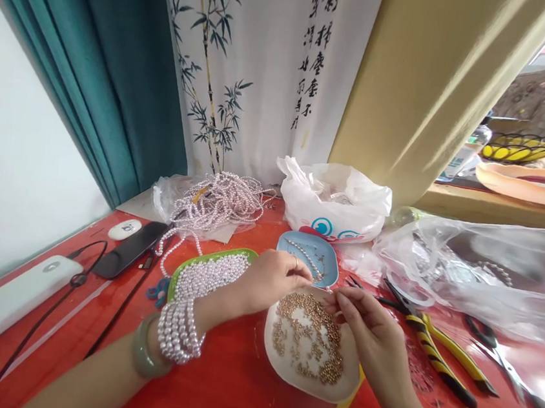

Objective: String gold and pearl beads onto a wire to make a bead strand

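Note:
My left hand (268,280) reaches over the far left rim of a cream dish (278,375). Its fingers are pinched together, and whatever they hold is too small to make out. Small gold beads (332,350) lie spread in that dish. Over its far right rim is my right hand (376,328), also pinched, its fingertips a little apart from the left ones. A tiny pale bead seems to show between the hands. Beyond them sits a blue tray (329,262) with a short beaded strand (302,251). White pearl beads (211,277) fill a green tray (248,253) beside my left wrist.
Yellow-and-black pliers (441,358) and scissors (511,368) lie at right, near a clear plastic bag (485,265). Behind are a white bag (336,201) and heaped pearl strands (224,202). A phone (128,250), cables and a white power strip (13,306) occupy the left.

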{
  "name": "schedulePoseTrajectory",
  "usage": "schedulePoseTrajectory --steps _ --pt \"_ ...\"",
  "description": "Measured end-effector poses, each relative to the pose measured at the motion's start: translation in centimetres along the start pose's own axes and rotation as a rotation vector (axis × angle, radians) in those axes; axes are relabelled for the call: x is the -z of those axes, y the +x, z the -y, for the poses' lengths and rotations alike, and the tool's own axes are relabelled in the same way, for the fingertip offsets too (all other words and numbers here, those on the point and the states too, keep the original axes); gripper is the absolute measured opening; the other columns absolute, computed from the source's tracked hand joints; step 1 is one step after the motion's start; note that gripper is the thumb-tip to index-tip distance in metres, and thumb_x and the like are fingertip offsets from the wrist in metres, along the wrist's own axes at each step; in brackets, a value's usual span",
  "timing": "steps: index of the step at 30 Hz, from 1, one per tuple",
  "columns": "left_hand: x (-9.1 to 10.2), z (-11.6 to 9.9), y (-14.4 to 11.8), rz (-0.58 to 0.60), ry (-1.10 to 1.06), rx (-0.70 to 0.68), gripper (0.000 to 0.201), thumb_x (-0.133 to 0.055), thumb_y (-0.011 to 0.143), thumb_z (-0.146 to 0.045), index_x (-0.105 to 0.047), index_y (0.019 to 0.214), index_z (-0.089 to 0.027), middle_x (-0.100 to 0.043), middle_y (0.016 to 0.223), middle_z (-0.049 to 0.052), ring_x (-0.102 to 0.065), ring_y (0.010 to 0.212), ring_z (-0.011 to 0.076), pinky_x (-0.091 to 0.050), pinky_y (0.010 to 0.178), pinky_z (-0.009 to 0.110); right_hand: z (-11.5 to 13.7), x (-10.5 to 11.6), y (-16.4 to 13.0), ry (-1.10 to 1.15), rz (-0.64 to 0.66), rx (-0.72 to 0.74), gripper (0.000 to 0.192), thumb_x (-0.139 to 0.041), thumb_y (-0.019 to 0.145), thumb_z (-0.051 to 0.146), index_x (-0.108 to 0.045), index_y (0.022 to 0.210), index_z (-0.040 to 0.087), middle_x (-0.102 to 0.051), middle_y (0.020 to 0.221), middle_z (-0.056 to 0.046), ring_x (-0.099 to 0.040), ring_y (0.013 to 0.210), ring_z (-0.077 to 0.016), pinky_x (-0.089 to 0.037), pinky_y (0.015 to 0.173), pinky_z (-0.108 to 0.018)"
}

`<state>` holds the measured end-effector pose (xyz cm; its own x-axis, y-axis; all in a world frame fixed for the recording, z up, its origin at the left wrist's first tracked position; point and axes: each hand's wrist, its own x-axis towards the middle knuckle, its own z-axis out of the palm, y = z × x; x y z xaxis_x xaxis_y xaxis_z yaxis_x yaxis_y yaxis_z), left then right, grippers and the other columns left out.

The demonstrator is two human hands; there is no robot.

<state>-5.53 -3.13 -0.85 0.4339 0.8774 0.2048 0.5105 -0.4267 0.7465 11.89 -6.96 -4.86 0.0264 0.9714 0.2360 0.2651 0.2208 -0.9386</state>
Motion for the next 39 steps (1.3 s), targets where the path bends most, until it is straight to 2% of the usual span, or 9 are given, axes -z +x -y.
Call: schedulePoseTrajectory --steps 4,8,12,18,26,32,34,37,39 --pt "-1.8 1.5 0.0 0.115 0.312 -0.127 0.018 -0.048 0.077 -0.013 -0.065 0.08 -0.018 -0.066 0.083 0.003 -0.054 0.083 0.0158 -0.042 0.076 0.027 -0.2 -0.1 0.0 0.061 -0.017 -0.029 0.018 -0.053 0.075 0.037 -0.055 0.078 0.019 -0.062 0.07 -0.002 -0.058 0.065 -0.0161 -0.047 0.06 -0.027" --pt "-3.2 2.3 -0.4 0.179 0.519 -0.178 0.019 -0.044 0.08 -0.015 -0.063 0.08 -0.018 -0.061 0.078 0.005 -0.051 0.083 0.0169 -0.043 0.067 0.026 -0.2 -0.1 0.0 0.162 -0.062 -0.072 0.017 -0.053 0.075 0.036 -0.055 0.076 0.02 -0.061 0.071 -0.002 -0.056 0.063 -0.0146 -0.047 0.06 -0.026" --pt "-3.6 2.6 -0.6 0.199 0.623 -0.197 0.018 -0.043 0.081 -0.018 -0.061 0.077 -0.017 -0.056 0.074 0.005 -0.048 0.081 0.0174 -0.041 0.058 0.024 -0.2 0.2 0.1 0.2 -0.13 -0.105 0.017 -0.053 0.074 0.037 -0.054 0.076 0.02 -0.059 0.072 -0.002 -0.055 0.065 -0.0146 -0.046 0.058 -0.026" --pt "-3.7 2.7 -0.6 0.208 0.699 -0.216 0.013 -0.045 0.079 -0.015 -0.058 0.074 -0.016 -0.055 0.072 0.005 -0.047 0.079 0.018 -0.039 0.051 0.022 -0.7 0.3 0.2 0.188 -0.166 -0.113 0.017 -0.052 0.076 0.037 -0.053 0.077 0.02 -0.056 0.072 -0.001 -0.053 0.067 -0.0152 -0.046 0.059 -0.027" --pt "-3.6 2.6 -0.4 0.194 0.606 -0.19 0.013 -0.047 0.08 -0.02 -0.057 0.075 -0.016 -0.057 0.072 0.004 -0.049 0.08 0.0172 -0.041 0.057 0.024 -0.4 0.1 0.1 0.204 -0.152 -0.097 0.015 -0.052 0.077 0.034 -0.053 0.077 0.019 -0.056 0.072 -0.002 -0.053 0.067 -0.0143 -0.046 0.06 -0.026" --pt "-3.8 3.1 -0.4 0.212 0.584 -0.161 0.014 -0.043 0.08 -0.014 -0.057 0.079 -0.016 -0.056 0.069 0.004 -0.048 0.081 0.0174 -0.041 0.059 0.024 0.1 0.9 0.5 0.104 -0.182 -0.04 0.013 -0.047 0.079 0.033 -0.051 0.077 0.02 -0.054 0.07 -0.001 -0.052 0.063 -0.0131 -0.045 0.057 -0.024" --pt "-3.8 3.3 -0.4 0.215 0.587 -0.156 0.016 -0.042 0.08 -0.012 -0.057 0.08 -0.017 -0.055 0.07 0.004 -0.048 0.082 0.0175 -0.041 0.06 0.024 0.6 1.5 1.2 -0.003 -0.11 0.011 0.013 -0.047 0.079 0.032 -0.051 0.076 0.02 -0.055 0.068 0.0 -0.052 0.06 -0.0125 -0.044 0.055 -0.024" --pt "-3.9 3.2 -0.3 0.226 0.583 -0.133 0.018 -0.041 0.079 -0.011 -0.057 0.081 -0.018 -0.055 0.072 0.004 -0.049 0.082 0.0171 -0.042 0.063 0.024 1.6 2.4 3.2 -0.221 0.093 0.069 0.013 -0.047 0.078 0.03 -0.054 0.075 0.019 -0.056 0.063 0.0 -0.051 0.057 -0.0126 -0.042 0.053 -0.024" --pt "-3.8 3.1 -0.2 0.22 0.579 -0.113 0.018 -0.041 0.079 -0.012 -0.058 0.081 -0.017 -0.056 0.075 0.004 -0.049 0.082 0.0166 -0.042 0.065 0.025 2.1 2.8 4.8 -0.275 0.15 0.079 0.013 -0.047 0.078 0.029 -0.055 0.074 0.019 -0.056 0.061 0.0 -0.05 0.055 -0.0118 -0.04 0.052 -0.024"
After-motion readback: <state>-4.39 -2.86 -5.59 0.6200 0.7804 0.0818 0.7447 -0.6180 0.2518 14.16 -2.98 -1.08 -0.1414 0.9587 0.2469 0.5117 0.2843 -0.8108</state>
